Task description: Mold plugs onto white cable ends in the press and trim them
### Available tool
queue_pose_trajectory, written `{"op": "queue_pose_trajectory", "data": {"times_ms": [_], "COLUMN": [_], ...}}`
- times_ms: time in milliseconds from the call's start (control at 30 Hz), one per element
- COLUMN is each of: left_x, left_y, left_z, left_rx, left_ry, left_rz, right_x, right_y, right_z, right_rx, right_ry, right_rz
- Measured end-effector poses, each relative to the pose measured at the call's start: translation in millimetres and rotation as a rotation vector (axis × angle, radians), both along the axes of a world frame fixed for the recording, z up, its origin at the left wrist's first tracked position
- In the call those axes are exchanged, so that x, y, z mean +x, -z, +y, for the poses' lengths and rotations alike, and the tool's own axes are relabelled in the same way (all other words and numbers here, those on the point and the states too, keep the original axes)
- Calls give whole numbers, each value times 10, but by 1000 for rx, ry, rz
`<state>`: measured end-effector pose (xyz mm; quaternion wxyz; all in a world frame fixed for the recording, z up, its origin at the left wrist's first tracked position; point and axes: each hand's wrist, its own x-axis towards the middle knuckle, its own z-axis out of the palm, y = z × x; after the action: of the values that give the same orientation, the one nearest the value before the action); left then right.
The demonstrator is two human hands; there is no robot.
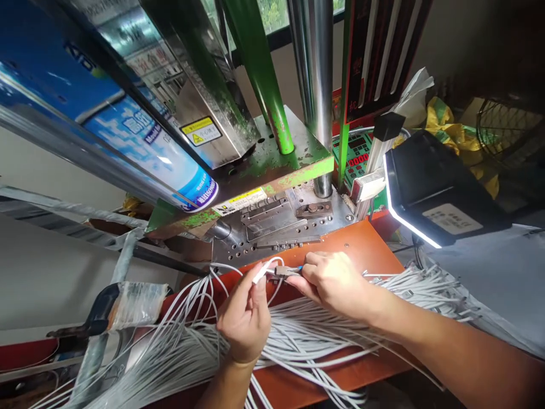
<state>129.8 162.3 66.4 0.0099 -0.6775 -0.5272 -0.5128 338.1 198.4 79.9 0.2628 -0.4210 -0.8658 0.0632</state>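
My left hand [247,309] pinches a white cable connector [260,274] between thumb and fingertips, and a loop of its white cable [277,259] curves up and over. My right hand [334,278] is closed around small pliers [286,272] with a bit of blue on the handle. The pliers' jaws point left, right at the connector's end; whether they grip it I cannot tell. Below both hands lies a large bundle of white cables [306,329] on the orange bench [374,241].
Just beyond my hands is a metal mould [268,218] on the press bed, under a green press plate [304,153]. A blue spray can [191,176] stands at the left. A lit black lamp [443,187] and a control panel [355,156] with red digits are at the right.
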Motion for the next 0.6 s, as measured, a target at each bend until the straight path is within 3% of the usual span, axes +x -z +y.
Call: {"op": "queue_pose_trajectory", "data": {"times_ms": [200,467,600], "left_x": [-7,-6,-85], "left_y": [-45,-28,-26], "left_z": [33,2,60], "left_rx": [-244,-393,-417], "left_ry": [56,224,246], "left_rz": [-409,-459,-367], "right_x": [7,-17,-8], "right_y": [-37,40,33], "right_z": [41,43,18], "right_rx": [196,159,-52], "right_ry": [18,12,-69], "right_rz": [58,4,100]}}
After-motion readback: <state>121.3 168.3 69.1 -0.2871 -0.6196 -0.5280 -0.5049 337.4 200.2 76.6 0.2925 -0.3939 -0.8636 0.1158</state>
